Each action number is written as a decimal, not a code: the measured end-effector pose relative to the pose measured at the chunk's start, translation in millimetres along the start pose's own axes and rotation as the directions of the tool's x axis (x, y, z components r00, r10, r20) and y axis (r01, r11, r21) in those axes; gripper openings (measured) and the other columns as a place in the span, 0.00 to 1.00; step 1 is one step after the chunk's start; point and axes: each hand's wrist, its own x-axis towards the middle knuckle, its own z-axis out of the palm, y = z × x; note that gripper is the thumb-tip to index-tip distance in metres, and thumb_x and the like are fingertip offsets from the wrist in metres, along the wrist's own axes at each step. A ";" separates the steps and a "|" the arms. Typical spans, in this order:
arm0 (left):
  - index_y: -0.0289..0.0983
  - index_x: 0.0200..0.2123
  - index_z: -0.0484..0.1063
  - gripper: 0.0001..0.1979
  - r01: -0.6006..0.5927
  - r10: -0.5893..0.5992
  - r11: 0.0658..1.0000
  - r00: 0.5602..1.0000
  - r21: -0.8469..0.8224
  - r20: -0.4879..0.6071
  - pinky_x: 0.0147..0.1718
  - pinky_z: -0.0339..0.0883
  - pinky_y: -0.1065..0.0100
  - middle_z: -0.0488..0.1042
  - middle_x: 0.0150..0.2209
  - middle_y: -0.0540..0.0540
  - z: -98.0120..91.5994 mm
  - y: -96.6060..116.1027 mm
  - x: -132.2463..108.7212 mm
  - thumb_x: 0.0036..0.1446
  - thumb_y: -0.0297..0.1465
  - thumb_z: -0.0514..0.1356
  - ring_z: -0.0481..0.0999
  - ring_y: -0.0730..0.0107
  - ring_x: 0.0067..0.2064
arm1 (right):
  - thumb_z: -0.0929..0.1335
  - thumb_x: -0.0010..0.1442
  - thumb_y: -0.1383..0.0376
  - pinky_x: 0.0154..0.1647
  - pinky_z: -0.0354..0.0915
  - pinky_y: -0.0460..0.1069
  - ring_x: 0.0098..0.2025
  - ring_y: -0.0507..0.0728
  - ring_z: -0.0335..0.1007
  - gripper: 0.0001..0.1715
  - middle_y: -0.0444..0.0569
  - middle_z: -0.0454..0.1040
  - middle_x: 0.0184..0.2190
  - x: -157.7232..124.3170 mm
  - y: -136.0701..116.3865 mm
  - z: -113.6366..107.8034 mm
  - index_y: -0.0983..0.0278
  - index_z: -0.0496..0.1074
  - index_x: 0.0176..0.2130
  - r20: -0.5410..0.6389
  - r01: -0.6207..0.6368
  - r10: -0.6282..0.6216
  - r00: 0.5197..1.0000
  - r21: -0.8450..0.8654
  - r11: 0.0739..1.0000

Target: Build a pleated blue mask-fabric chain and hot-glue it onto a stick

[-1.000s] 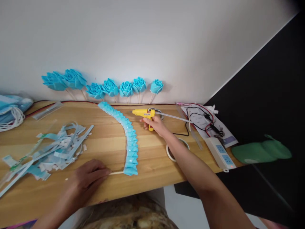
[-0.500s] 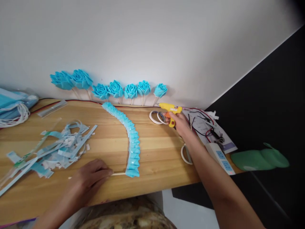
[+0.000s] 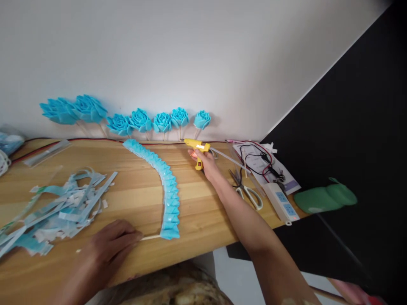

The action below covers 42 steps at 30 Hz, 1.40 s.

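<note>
On the tabletop [image 3: 203, 216], I see left hand [image 3: 112, 243] pinching wooden stick [image 3: 151, 237] at pleated blue strip [image 3: 171, 197]; right hand [image 3: 204, 162] grips yellow hot-glue gun [image 3: 193, 144]. Gluing step, I judge; next move requires stick alignment.

The left hand [image 3: 116, 241] hides part of the stick [image 3: 151, 237]; the left edge crops white cord [image 3: 4, 162].

Table [image 3: 203, 224], wooden. Scraps [image 3: 74, 203] are heaped beyond the left hand [image 3: 112, 243]; a blue strip [image 3: 170, 190] is laid between it and the right hand [image 3: 206, 163]; rightward of the latter, scissors [image 3: 242, 185], paper [image 3: 290, 180], power strip [image 3: 278, 201].
</note>
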 end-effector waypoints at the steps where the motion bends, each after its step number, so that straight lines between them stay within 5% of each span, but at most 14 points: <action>1: 0.40 0.41 0.76 0.09 0.006 -0.006 1.000 1.000 0.002 0.005 0.35 0.69 0.72 0.76 0.36 0.45 0.2 -0.2 -0.6 0.67 0.31 0.55 0.76 0.69 0.36 | 0.76 0.47 0.50 0.52 0.71 0.53 0.50 0.60 0.78 0.26 0.52 0.83 0.39 0.8 -1.1 -3.7 0.64 0.75 0.41 -0.038 0.006 -0.006 0.999 0.007 1.000; 5: 0.40 0.43 0.76 0.09 0.018 -0.018 1.000 0.999 0.007 0.026 0.36 0.68 0.71 0.76 0.37 0.45 -0.1 1.4 -1.3 0.67 0.29 0.55 0.75 0.69 0.38 | 0.76 0.50 0.51 0.47 0.74 0.52 0.44 0.58 0.79 0.23 0.51 0.82 0.38 -3.6 -10.6 -12.1 0.64 0.74 0.39 -0.060 -0.003 0.005 0.998 0.031 1.000; 9: 0.39 0.41 0.76 0.09 0.044 -0.044 0.999 0.999 0.026 0.023 0.35 0.66 0.70 0.75 0.36 0.45 -1.3 5.7 1.5 0.67 0.29 0.55 0.74 0.69 0.36 | 0.76 0.49 0.49 0.41 0.75 0.50 0.39 0.57 0.79 0.25 0.49 0.81 0.35 -20.6 -24.9 -5.6 0.64 0.75 0.39 0.162 -0.009 0.008 0.987 0.003 1.000; 12: 0.39 0.40 0.76 0.09 0.045 -0.045 0.998 0.999 0.038 0.015 0.34 0.64 0.70 0.75 0.35 0.45 -2.9 8.9 3.8 0.67 0.28 0.55 0.73 0.70 0.36 | 0.73 0.54 0.48 0.29 0.72 0.45 0.39 0.56 0.78 0.25 0.50 0.81 0.34 -36.0 -34.3 3.2 0.64 0.75 0.42 0.371 -0.005 0.042 0.928 -0.101 0.995; 16: 0.37 0.38 0.75 0.06 0.061 -0.063 0.996 0.998 0.060 0.029 0.34 0.61 0.70 0.74 0.35 0.46 -4.9 10.6 3.9 0.66 0.25 0.57 0.71 0.70 0.36 | 0.69 0.59 0.46 0.22 0.66 0.42 0.34 0.55 0.77 0.26 0.52 0.80 0.35 -46.9 -43.0 2.6 0.65 0.74 0.43 0.599 -0.019 0.167 0.783 -0.246 0.969; 19: 0.37 0.39 0.75 0.06 0.053 -0.055 0.997 0.997 0.051 0.045 0.35 0.59 0.70 0.73 0.35 0.46 -6.0 10.1 3.4 0.65 0.24 0.58 0.70 0.70 0.36 | 0.69 0.59 0.44 0.22 0.65 0.42 0.31 0.53 0.77 0.29 0.54 0.80 0.35 -44.1 -47.3 -7.3 0.68 0.74 0.38 0.745 -0.040 0.285 0.603 -0.329 0.943; 23: 0.37 0.41 0.76 0.07 0.041 -0.043 0.999 0.998 0.035 0.049 0.35 0.59 0.70 0.74 0.36 0.46 -7.5 10.7 5.1 0.64 0.23 0.59 0.70 0.71 0.37 | 0.70 0.58 0.44 0.20 0.64 0.42 0.25 0.49 0.72 0.29 0.51 0.78 0.31 -37.6 -49.6 -15.7 0.69 0.75 0.37 0.821 -0.023 0.418 0.388 -0.445 0.895; 27: 0.37 0.40 0.77 0.07 0.028 -0.029 0.999 0.999 0.030 0.031 0.34 0.59 0.71 0.74 0.35 0.46 -9.0 12.7 8.6 0.64 0.23 0.59 0.70 0.71 0.36 | 0.71 0.58 0.47 0.19 0.59 0.41 0.19 0.45 0.62 0.25 0.42 0.72 0.22 -39.8 -50.5 -10.7 0.69 0.76 0.35 0.851 0.071 0.449 0.272 -0.483 0.873; 42: 0.37 0.41 0.77 0.07 0.043 -0.044 0.999 0.998 0.031 0.051 0.34 0.60 0.70 0.74 0.35 0.46 -8.9 11.6 7.6 0.65 0.25 0.59 0.71 0.71 0.36 | 0.69 0.60 0.49 0.20 0.55 0.42 0.20 0.45 0.59 0.23 0.44 0.75 0.27 -46.9 -57.4 -2.1 0.68 0.75 0.33 0.821 0.168 0.525 0.225 -0.563 0.809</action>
